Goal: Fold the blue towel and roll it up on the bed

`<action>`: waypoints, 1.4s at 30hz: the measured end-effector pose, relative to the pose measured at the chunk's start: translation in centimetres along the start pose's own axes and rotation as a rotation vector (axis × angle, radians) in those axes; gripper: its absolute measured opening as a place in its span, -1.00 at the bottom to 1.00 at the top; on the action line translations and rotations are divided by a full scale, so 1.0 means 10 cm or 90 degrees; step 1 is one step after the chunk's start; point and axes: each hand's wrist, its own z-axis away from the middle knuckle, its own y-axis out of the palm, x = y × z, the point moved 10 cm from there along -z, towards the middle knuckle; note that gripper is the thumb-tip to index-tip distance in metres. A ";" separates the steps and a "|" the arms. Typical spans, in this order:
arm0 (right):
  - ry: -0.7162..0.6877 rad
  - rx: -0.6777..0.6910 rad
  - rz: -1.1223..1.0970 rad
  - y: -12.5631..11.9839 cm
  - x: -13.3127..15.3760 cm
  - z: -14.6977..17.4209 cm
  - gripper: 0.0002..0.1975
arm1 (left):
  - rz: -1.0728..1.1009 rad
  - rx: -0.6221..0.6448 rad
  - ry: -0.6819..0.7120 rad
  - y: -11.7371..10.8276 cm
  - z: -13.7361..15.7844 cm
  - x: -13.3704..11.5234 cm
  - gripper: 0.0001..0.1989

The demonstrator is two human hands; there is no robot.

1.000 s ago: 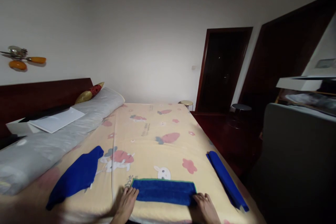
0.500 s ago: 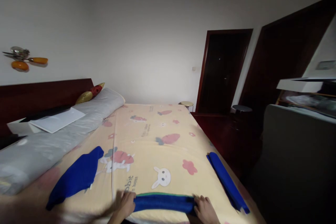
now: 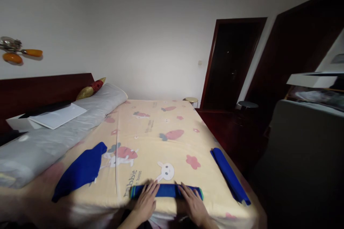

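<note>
A blue cloth with green edging (image 3: 167, 190) lies as a narrow folded strip across the near edge of the bed. My left hand (image 3: 147, 197) rests on its left part, fingers stretched out. Flat on the strip's right part is my right hand (image 3: 192, 200), its fingers spread too. Off to the left, a crumpled blue cloth (image 3: 79, 171) lies loosely on the sheet. A second long blue folded cloth (image 3: 229, 175) lies along the bed's right edge, apart from my hands.
A pale yellow sheet with rabbits and carrots (image 3: 150, 143) covers the bed. Along the headboard (image 3: 48, 82) lie a grey bedding roll (image 3: 99, 103) and a white flat box (image 3: 57, 116). Stools (image 3: 247, 105) stand beyond the right side, near a dark door (image 3: 233, 64).
Both hands have gone from gripping the strip's ends to lying open on top of it. The strip now sits narrower and slightly farther up the bed. The camera view has shifted slightly.
</note>
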 end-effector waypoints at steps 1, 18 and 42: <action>-0.010 0.035 -0.014 0.06 0.07 0.01 -0.27 | 0.015 0.033 0.005 0.07 0.01 -0.07 -0.18; 0.081 -0.121 0.139 -0.15 -0.61 0.22 -0.47 | 0.011 -0.177 0.005 -0.18 0.18 0.72 -0.60; -0.271 -0.459 0.204 0.60 0.45 -0.52 -0.25 | -0.020 -0.093 0.133 0.86 -0.76 0.06 -0.24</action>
